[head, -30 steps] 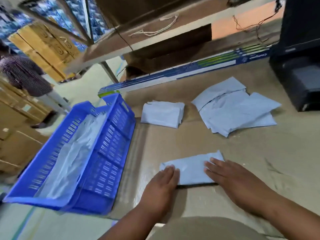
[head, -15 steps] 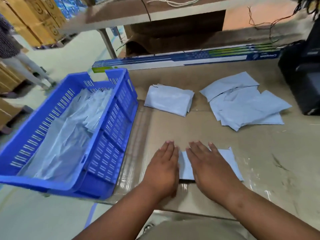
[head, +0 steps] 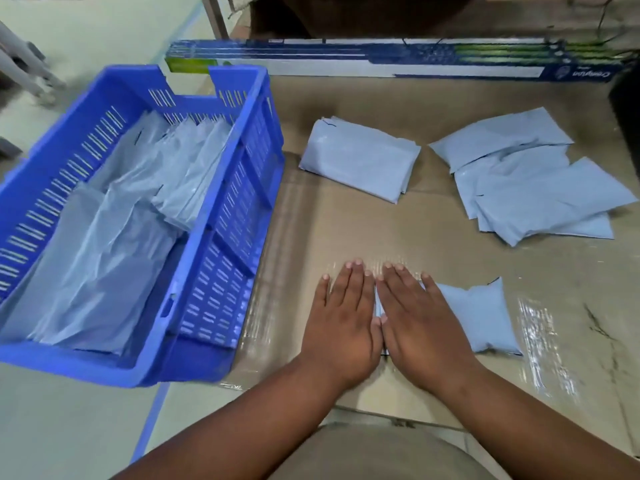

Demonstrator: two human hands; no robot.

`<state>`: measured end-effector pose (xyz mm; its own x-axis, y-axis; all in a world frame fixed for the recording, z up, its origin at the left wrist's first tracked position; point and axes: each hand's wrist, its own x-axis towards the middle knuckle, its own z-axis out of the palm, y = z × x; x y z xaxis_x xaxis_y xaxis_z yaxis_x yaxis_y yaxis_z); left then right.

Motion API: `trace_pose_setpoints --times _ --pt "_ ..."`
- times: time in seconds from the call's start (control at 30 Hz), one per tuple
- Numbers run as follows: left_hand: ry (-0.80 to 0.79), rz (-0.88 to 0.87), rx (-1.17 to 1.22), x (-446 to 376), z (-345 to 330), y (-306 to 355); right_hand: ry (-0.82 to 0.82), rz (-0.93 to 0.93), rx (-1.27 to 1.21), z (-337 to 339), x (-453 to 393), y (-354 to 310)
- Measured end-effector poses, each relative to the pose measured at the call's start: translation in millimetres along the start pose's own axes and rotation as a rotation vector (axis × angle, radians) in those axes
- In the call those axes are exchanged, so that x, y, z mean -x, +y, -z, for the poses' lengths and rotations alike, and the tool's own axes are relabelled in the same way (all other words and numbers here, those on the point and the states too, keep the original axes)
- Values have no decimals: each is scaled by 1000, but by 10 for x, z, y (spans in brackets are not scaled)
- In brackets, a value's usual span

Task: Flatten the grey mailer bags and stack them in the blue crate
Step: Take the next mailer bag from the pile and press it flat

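Cardboard sheeting covers the table (head: 450, 237), with glossy tape strips catching the light near its front edge. Most of the grey mailer bag (head: 481, 317) under the hands is hidden; only its right part shows, puffed and slightly wrinkled, pale blue-grey, with a sliver visible between the two palms. The left hand (head: 341, 323) and right hand (head: 419, 323) lie side by side, fingers straight and flat, pressing down on the bag's left part, grasping nothing. Farther back lie a folded bundle of bags (head: 360, 161) and a loose pile of bags (head: 533, 181), well apart from the hands. At left stands the blue crate (head: 225, 271), holding flattened bags (head: 114, 237) that overlap; how many cannot be told. A long printed box (head: 381, 60) runs along the table's far edge, its lettering too blurred to read.
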<state>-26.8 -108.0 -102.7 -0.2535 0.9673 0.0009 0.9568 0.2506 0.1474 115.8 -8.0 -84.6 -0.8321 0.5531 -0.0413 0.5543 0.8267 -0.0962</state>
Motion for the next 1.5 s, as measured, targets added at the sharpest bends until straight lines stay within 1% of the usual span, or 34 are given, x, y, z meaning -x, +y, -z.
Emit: trace_pose_setpoints --times 0.2,0.43,0.6,0.73,0.83,0.93,1.17,1.27,1.5 --pt "-24 -12 -1 -22 -13 -8 -41 -1 11 -45 -30 26" --pt "-29 -7 -12 -5 -23 0 -17 -5 -17 -33 -11 14" --pt "7 8 -32 -46 88 108 -19 -4 -63 34 2 36" --pt "93 -89 56 -114 122 327 29 -4 -6 148 111 239" --pt "88 -177 133 -198 -21 446 19 7 31 115 187 451" --pt "77 -137 132 -207 -118 498 -2 -6 11 32 215 515" --pt "68 -96 66 -232 -119 511 51 -3 -19 -56 187 550" --pt "53 -89 65 -230 -123 513 42 5 -46 -98 160 567" --pt "75 -97 68 -224 -116 517 31 14 -84 -113 151 586"
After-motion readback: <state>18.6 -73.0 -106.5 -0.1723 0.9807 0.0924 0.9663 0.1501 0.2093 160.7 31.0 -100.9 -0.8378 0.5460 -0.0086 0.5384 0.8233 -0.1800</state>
